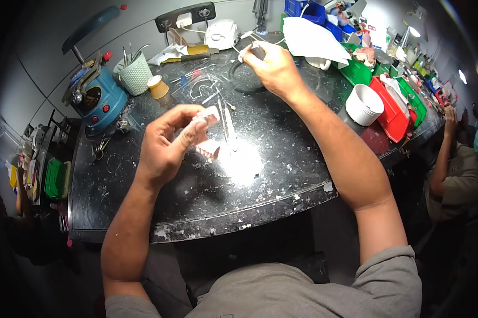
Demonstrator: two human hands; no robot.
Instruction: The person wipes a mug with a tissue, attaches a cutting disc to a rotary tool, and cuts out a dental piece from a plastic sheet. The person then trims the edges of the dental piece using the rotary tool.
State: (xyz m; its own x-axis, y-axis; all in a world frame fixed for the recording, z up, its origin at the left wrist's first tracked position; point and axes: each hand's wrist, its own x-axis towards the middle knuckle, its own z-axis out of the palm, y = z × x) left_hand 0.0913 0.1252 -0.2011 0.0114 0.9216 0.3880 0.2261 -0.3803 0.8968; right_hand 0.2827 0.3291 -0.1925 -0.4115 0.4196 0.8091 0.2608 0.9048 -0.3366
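My left hand (167,143) is closed on a dental cast (209,148), pale pink and white, with a row of teeth along its lower edge. It is held above the black workbench (281,164). Farther back, my right hand (273,69) is raised over the bench with its fingers bent together around a small grey and white item that I cannot make out. A thin white cord (256,37) runs close behind those fingers. Between the hands, slim metal tools (229,127) lie beside a bright patch of light.
At the left stand a blue machine (98,98), a pale tool cup (133,74) and a small yellow jar (158,87). To the right are a white pot (364,104), a red bin (390,114) and green bins. Another person's arm (445,153) shows far right.
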